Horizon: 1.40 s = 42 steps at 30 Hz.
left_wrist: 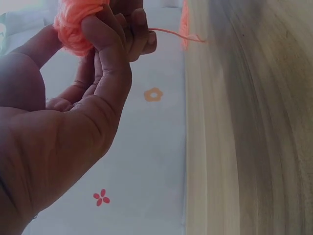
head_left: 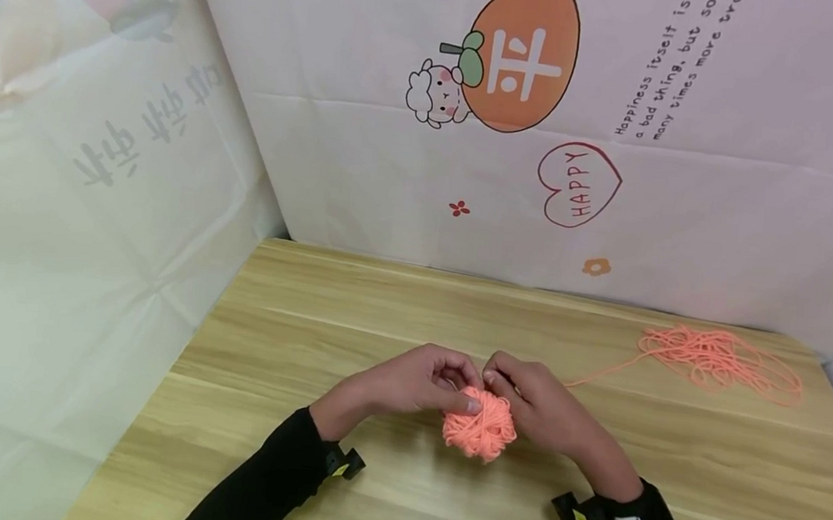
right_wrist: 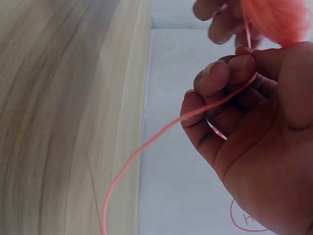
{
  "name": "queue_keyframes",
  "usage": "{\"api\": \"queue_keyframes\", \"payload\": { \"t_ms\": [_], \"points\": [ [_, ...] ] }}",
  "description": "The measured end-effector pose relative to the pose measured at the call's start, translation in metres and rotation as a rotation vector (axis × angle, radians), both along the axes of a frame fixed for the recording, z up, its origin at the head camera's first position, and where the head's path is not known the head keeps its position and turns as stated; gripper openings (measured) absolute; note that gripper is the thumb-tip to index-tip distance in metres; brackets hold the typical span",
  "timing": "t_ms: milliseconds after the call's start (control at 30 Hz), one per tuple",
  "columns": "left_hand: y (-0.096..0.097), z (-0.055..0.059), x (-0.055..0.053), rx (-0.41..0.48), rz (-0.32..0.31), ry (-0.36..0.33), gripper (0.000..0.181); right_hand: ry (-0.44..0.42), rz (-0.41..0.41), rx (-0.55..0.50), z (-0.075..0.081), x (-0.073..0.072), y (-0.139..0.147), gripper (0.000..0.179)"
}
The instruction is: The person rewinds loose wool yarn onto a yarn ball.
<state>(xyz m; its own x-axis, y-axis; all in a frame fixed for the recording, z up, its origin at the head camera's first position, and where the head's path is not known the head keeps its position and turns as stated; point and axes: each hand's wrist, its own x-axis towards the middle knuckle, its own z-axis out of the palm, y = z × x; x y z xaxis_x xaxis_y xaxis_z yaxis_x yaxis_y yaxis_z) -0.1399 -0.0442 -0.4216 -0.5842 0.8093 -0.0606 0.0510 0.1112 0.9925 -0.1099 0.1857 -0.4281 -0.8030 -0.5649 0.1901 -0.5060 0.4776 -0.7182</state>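
Observation:
A ball of coral yarn (head_left: 479, 430) is held by my left hand (head_left: 423, 384), thumb on its near face and fingers behind it. In the left wrist view the yarn ball (left_wrist: 78, 24) shows at the top, between thumb and fingers. My right hand (head_left: 542, 402) is just right of the ball, its curled fingers pinching the yarn strand. The right wrist view shows that strand (right_wrist: 161, 131) running from the ball through the fingers of the right hand (right_wrist: 264, 127) and hanging down in a curve.
A loose tangle of the same yarn (head_left: 716, 360) lies at the back right of the wooden table (head_left: 291, 315), joined to the right hand by a thin strand. A printed white cloth (head_left: 394, 182) hangs behind the table, and another sheet (head_left: 85, 262) on the left.

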Motion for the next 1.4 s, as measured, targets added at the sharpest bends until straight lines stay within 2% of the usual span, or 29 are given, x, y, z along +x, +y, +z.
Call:
{"api": "queue_keyframes", "payload": {
  "t_ms": [100,233,333,567,700,833,1100,1200,1400],
  "points": [
    [0.0,-0.003,-0.001,-0.058,0.014,-0.001,0.02,0.003,-0.023,-0.003,0.002,0.001,-0.002,0.02],
    [-0.002,-0.007,-0.002,-0.123,0.059,0.003,0.018,0.008,-0.028,-0.06,0.003,0.003,-0.003,0.019],
    [-0.004,-0.009,-0.003,-0.147,0.118,-0.003,0.018,0.025,-0.024,-0.094,0.002,0.003,-0.003,0.019],
    [-0.008,-0.01,-0.007,-0.178,0.295,-0.07,0.022,0.024,-0.051,-0.073,0.004,0.005,-0.007,0.02],
    [-0.009,-0.011,-0.012,-0.149,0.386,-0.116,0.026,0.001,-0.059,-0.066,0.006,0.007,-0.012,0.021],
    [-0.011,-0.011,-0.016,-0.115,0.454,-0.12,0.027,0.007,-0.065,-0.055,0.012,0.011,-0.019,0.02],
    [-0.014,-0.002,-0.02,0.037,0.525,-0.183,0.025,0.003,-0.05,-0.049,0.04,0.023,-0.033,0.027],
    [-0.014,-0.001,-0.022,0.105,0.541,-0.204,0.025,0.006,-0.045,-0.057,0.035,0.022,-0.033,0.028],
    [-0.012,0.001,-0.024,0.183,0.552,-0.208,0.024,0.005,-0.011,-0.052,0.006,0.012,-0.027,0.025]
  ]
}}
